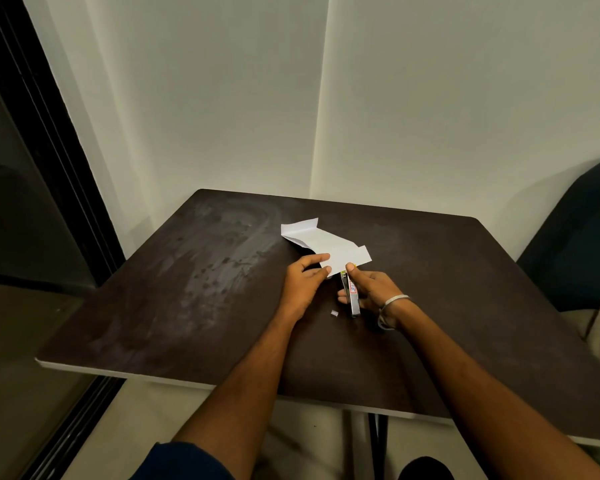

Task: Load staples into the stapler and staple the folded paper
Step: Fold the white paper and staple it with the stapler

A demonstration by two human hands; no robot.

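A folded white paper (326,242) lies on the dark table (187,289), its near edge lifted. My left hand (303,282) pinches that near edge between thumb and fingers. My right hand (371,292) grips a small metal stapler (352,294) with a red label. The stapler's front end meets the paper's near edge, under my right thumb. A small strip of staples (334,313) rests on the table just left of the stapler's rear end.
The table stands in a corner of pale walls. A dark chair (575,237) is at the right, and a dark glass door frame (42,133) runs along the left. A bangle circles my right wrist.
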